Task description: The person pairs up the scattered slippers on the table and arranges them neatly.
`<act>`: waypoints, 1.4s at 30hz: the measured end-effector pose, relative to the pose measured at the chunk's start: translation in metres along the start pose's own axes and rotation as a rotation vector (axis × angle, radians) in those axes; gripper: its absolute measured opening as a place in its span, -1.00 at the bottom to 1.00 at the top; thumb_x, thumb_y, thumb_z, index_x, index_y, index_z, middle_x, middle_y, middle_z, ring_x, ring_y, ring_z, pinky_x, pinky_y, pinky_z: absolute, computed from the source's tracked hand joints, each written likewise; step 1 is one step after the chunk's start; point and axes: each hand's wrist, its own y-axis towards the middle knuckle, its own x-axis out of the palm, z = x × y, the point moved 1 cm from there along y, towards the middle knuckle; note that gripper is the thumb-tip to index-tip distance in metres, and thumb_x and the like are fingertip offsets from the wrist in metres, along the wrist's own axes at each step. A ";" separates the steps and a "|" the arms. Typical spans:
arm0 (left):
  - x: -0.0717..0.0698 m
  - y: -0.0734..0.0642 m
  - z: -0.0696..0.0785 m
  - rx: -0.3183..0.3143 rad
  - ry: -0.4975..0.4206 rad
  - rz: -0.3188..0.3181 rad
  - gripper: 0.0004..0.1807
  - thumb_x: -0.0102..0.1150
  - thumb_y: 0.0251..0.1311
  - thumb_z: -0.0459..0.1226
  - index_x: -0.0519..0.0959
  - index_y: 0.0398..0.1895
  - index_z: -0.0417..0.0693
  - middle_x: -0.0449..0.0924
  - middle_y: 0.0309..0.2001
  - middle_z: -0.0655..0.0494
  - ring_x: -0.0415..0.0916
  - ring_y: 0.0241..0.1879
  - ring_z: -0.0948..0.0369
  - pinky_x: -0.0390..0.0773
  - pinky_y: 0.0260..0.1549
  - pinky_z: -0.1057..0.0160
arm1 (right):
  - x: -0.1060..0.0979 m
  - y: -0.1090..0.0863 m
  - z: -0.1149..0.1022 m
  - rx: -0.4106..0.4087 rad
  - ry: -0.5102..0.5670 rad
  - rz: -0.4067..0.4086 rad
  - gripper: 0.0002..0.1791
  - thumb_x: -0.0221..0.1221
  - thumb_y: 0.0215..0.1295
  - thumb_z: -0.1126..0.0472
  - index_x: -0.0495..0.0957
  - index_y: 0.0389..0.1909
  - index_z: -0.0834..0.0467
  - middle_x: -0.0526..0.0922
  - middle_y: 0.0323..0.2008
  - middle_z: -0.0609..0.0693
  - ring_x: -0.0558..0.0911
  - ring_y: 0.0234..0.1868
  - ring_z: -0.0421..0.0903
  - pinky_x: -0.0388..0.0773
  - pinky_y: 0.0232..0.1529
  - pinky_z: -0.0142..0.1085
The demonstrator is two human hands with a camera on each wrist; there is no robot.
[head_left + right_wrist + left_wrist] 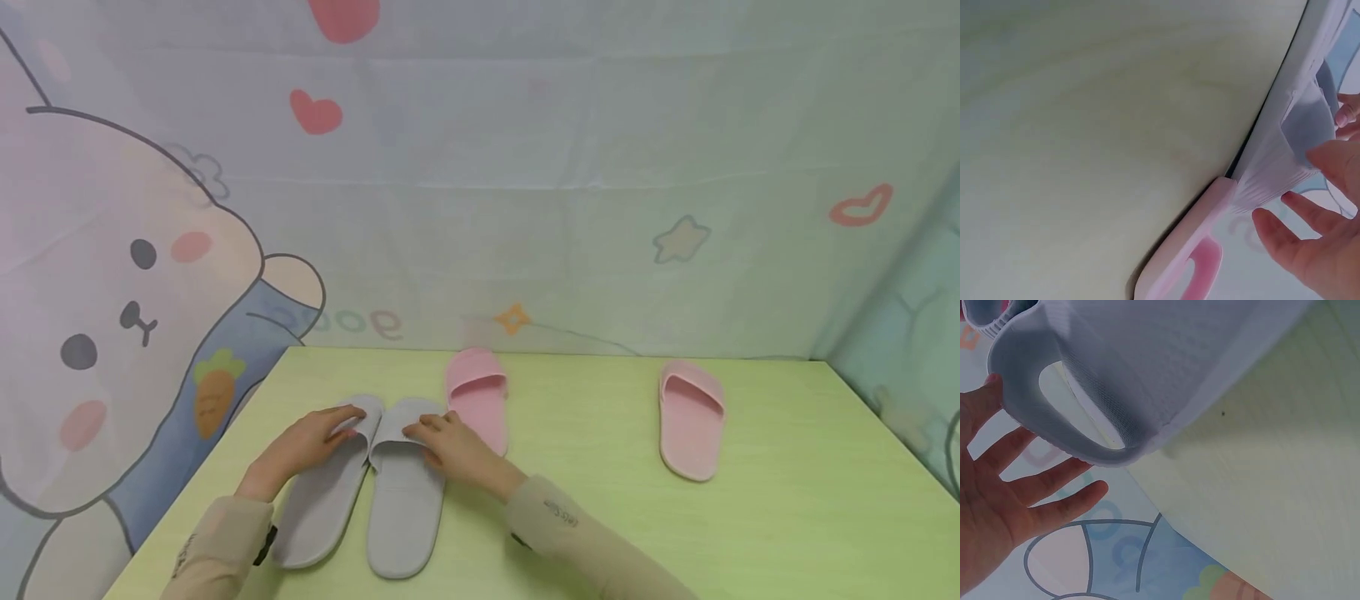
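Two grey slippers lie side by side at the table's left, straps toward the back. On the strap of the left grey slipper [322, 508] rests my left hand [311, 442]. The left wrist view shows its thumb touching the strap [1016, 369], with the other fingers spread and fairly straight. My right hand [465, 450] is at the strap of the right grey slipper [405, 521]. In the right wrist view its thumb is at the rim of that strap [1266, 181], fingers extended beside it. A pink slipper [478, 404] lies just right of it, partly hidden by my right hand.
Another pink slipper [692, 429] lies apart on the right half of the pale green table [585, 467]. A printed cloth [480, 233] with a cartoon animal and hearts hangs behind the table's back edge.
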 end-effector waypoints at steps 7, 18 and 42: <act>0.001 0.002 0.002 0.023 -0.001 0.018 -0.72 0.07 0.14 -0.34 0.49 -0.06 -0.17 0.58 -0.09 -0.08 0.53 -0.09 0.00 0.49 -0.15 0.06 | -0.002 -0.004 0.001 -0.029 -0.120 0.044 -0.46 0.11 0.16 0.27 0.36 0.12 -0.27 0.51 0.02 0.03 0.51 -0.25 -0.03 0.33 -0.48 -0.47; 0.006 0.010 0.008 0.021 -0.018 0.028 -0.71 0.05 0.16 -0.34 0.48 -0.03 -0.19 0.55 -0.05 -0.11 0.48 -0.02 -0.05 0.45 -0.07 0.01 | -0.005 -0.009 0.004 0.054 -0.128 0.040 -0.48 0.15 0.09 0.29 0.44 0.05 -0.28 0.49 0.04 0.04 0.48 -0.17 -0.03 0.40 -0.49 -0.44; 0.011 0.019 0.017 -0.096 -0.016 0.017 -0.67 0.02 0.20 -0.28 0.45 0.02 -0.18 0.49 0.02 -0.18 0.42 0.04 -0.12 0.43 -0.04 -0.04 | -0.009 -0.010 0.010 0.130 0.017 -0.047 -0.53 0.08 0.20 0.20 0.36 0.15 -0.16 0.38 0.15 0.12 0.46 -0.05 0.11 0.49 -0.47 -0.35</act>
